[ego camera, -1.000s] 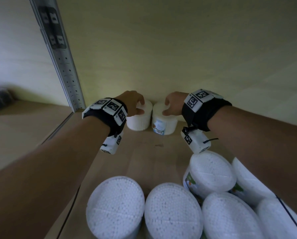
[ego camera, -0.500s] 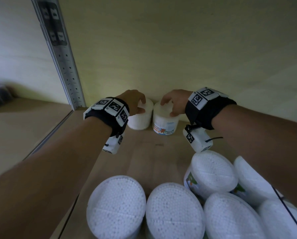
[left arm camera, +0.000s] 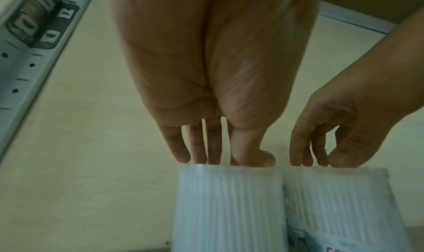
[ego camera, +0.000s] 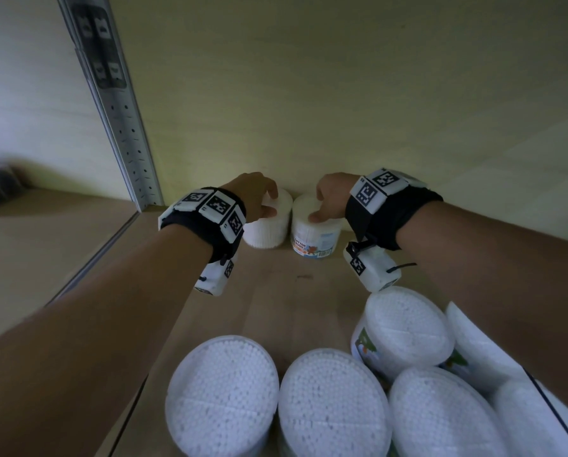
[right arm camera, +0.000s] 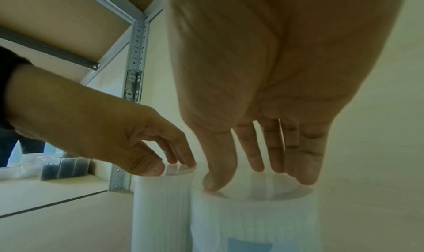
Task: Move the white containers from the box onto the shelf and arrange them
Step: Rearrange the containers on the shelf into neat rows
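Note:
Two white containers stand side by side against the back of the shelf [ego camera: 276,301]. My left hand [ego camera: 270,202] holds the left container [ego camera: 265,230] from above, thumb at the front of the lid and fingertips on top. My right hand [ego camera: 319,206] holds the right container [ego camera: 315,234] the same way; its "cotton buds" label faces front. The left wrist view shows my left hand [left arm camera: 224,159] on the left container [left arm camera: 229,210] and curled right fingers [left arm camera: 300,156] on its neighbour [left arm camera: 344,210]. In the right wrist view my right hand [right arm camera: 252,179] is on the right container's lid [right arm camera: 252,196].
Several more white containers [ego camera: 223,397] lie packed together in the foreground, under my right forearm. A perforated metal upright [ego camera: 124,127] bounds the shelf bay on the left. The back wall [ego camera: 342,94] is right behind the two containers. Another shelf board [right arm camera: 69,20] is overhead.
The right container has turned under my right hand, so its label now faces front. Both hands have stayed on the lids and barely shifted.

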